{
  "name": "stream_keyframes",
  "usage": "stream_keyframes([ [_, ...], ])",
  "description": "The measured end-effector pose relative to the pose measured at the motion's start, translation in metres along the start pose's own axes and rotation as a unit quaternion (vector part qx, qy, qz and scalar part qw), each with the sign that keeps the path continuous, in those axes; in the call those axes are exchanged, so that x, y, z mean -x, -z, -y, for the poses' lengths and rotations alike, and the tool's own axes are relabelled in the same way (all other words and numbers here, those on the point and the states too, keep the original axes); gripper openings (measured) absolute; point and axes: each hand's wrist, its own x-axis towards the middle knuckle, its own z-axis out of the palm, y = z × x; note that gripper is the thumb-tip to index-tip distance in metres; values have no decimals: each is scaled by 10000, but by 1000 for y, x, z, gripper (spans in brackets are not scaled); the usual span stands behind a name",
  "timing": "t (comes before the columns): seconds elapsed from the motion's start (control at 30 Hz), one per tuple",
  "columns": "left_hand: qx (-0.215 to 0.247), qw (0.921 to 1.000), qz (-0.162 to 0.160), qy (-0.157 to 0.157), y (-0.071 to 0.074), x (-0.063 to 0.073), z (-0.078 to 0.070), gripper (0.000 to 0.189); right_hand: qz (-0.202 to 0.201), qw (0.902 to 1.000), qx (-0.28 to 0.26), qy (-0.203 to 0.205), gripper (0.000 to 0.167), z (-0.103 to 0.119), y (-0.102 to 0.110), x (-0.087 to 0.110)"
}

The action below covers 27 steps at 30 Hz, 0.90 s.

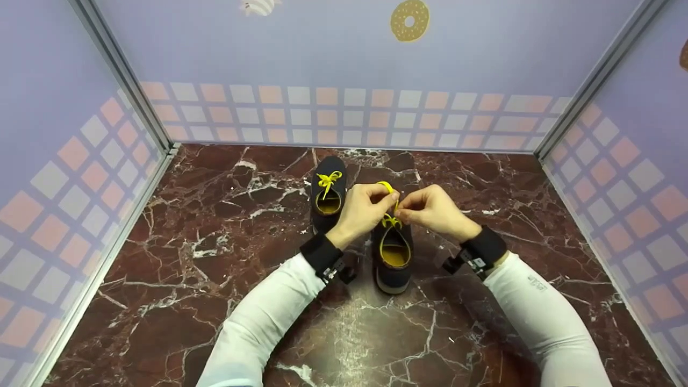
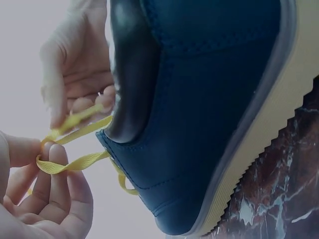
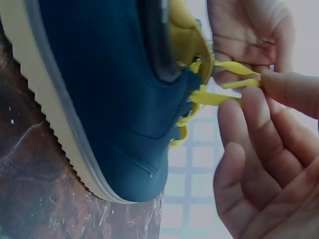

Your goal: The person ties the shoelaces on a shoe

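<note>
A dark shoe [image 1: 391, 282] with a yellow lining stands on the floor, its toe pointing away from me. Above its tongue, my left hand [image 1: 361, 210] pinches a yellow shoelace [image 2: 75, 163] between thumb and fingers, and part of the lace loops over those fingers. Close beside it, my right hand [image 1: 438, 212] pinches the lace too, with a short yellow end [image 3: 242, 83] sticking out from its thumb and fingertip. Both lace strands run up from the eyelets, drawn away from the shoe. The toe is hidden behind the hands in the head view.
To the left stands a matching dark shoe [image 1: 334, 166], its yellow lace tied in a bow [image 1: 329, 180]. The left forearm partly covers its heel. Red-brown marbled flooring [image 1: 242, 231] lies below, with lilac panels [image 1: 344, 59] at the back and both sides.
</note>
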Motion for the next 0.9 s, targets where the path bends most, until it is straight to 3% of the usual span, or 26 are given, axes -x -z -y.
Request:
stream_keyframes([
  [0.27,-254,9996,-59,-107,2,1,-1,15,-420,9991,100,8,13,-4,-9,-10],
  [0.47,-308,9994,-73,-130,2,2,-1,16,-288,9994,176,54,31,-8,-13,-13],
  [0.7,-294,9995,-81,-106,1,3,-3,15,-115,9998,-34,158,31,-11,-13,-11],
  [0.9,-196,9998,-57,-80,-1,6,-2,15,-303,9991,-304,53,26,-12,-16,-7],
])
